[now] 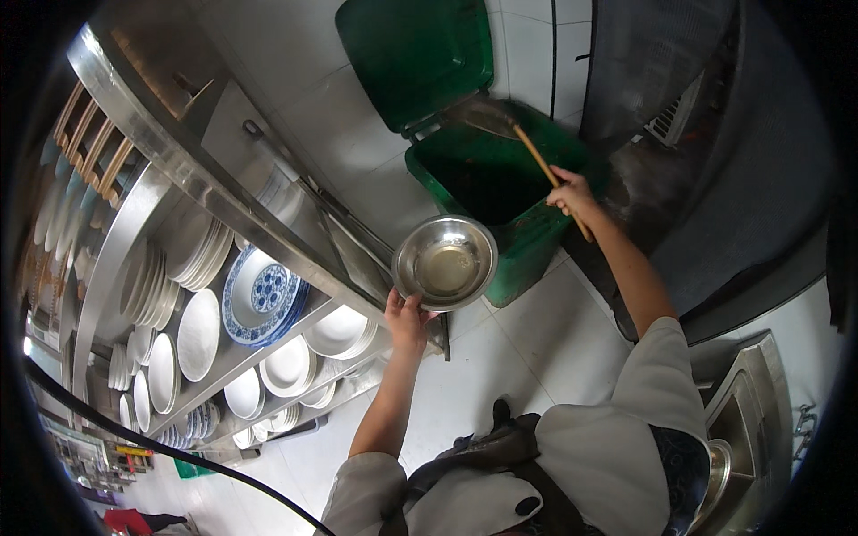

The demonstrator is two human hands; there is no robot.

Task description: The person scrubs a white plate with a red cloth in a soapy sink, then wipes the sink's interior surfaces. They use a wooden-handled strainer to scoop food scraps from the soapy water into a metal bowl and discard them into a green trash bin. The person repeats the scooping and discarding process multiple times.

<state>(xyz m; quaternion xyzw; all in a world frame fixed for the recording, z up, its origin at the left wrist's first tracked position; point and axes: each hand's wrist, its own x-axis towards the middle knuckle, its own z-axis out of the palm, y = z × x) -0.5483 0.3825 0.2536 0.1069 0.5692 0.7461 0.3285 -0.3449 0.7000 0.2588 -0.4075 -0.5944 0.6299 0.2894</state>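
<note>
My left hand grips the near rim of a round stainless steel bowl, with some pale, clear-looking liquid in its bottom. In my right hand is the wooden handle of a strainer or ladle-like tool. That tool's blurred head is over the far side of a green plastic wheelie bin, by the hinge of its raised lid. Dark shadow hides most of what the bin holds. The bowl is at the bin's near left corner, in front of its rim.
On the left, a stainless steel shelf rack bears stacked white plates and blue-and-white patterned dishes. A dark grey bulky object stands right of the bin. At lower right is a steel sink. A person in red appears far lower left.
</note>
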